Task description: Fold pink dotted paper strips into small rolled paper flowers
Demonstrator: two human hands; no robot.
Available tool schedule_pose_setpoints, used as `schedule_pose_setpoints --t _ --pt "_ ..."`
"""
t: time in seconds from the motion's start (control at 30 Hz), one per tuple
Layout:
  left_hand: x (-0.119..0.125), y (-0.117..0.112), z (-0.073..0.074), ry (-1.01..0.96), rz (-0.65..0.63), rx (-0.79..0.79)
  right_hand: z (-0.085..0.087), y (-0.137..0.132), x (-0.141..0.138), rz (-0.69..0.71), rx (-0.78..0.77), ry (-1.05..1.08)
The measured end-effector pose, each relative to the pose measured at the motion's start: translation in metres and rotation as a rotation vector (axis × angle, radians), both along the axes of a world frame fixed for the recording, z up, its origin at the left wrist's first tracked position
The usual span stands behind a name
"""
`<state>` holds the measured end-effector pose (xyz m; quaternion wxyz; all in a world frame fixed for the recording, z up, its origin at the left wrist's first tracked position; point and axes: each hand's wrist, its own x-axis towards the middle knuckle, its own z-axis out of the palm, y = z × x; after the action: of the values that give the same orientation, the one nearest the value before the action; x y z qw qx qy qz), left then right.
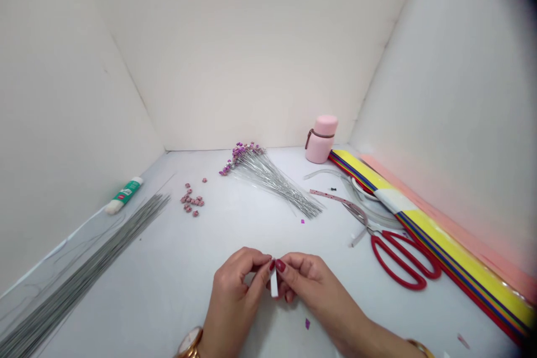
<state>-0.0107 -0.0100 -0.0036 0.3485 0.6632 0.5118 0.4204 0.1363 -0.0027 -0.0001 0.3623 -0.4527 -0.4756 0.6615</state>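
Observation:
A short, narrow white strip (274,285) hangs between my hands near the front of the table. My left hand (235,286) pinches its upper end between thumb and index finger. From the other side my right hand (311,284) grips the same end, thumb tip close against the left one, with its other fingers curled behind. The fingertips hide the top of the strip. A small purple scrap (307,324) lies on the table just below my right hand, and another purple bit (302,221) lies farther off.
Grey wires (104,257) and a glue stick (125,196) lie left, near small pink folded pieces (193,200). Wire stems with purple heads (272,179) spread behind. At right are red-handled scissors (403,257), a patterned strip (331,197), coloured sheets (448,240) and a pink flask (321,142).

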Motion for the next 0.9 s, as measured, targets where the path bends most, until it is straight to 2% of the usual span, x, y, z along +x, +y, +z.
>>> schedule_pose_setpoints --t 0.07,0.13,0.3,0.43,0.63,0.73,0.9 --pt "-0.002 -0.001 0.000 0.087 -0.066 0.125 0.003 0.001 0.000 -0.024 -0.015 0.052" --pt "-0.003 0.000 -0.001 0.077 -0.117 0.140 0.005 0.001 0.001 -0.045 -0.043 0.084" --pt "-0.002 0.003 0.002 -0.173 -0.101 -0.087 0.006 0.002 0.000 -0.025 -0.060 0.122" --pt "0.000 0.005 0.002 -0.301 -0.108 -0.178 0.002 0.002 0.000 -0.012 -0.066 0.117" --pt "0.003 0.004 -0.001 -0.512 -0.028 -0.447 -0.002 0.002 0.000 -0.044 -0.104 0.057" --pt "0.004 0.005 -0.002 -0.570 0.000 -0.493 -0.004 0.002 0.000 -0.044 -0.078 0.012" --pt "0.000 0.007 0.002 -0.633 -0.052 -0.568 -0.003 0.002 0.004 -0.005 -0.022 -0.008"
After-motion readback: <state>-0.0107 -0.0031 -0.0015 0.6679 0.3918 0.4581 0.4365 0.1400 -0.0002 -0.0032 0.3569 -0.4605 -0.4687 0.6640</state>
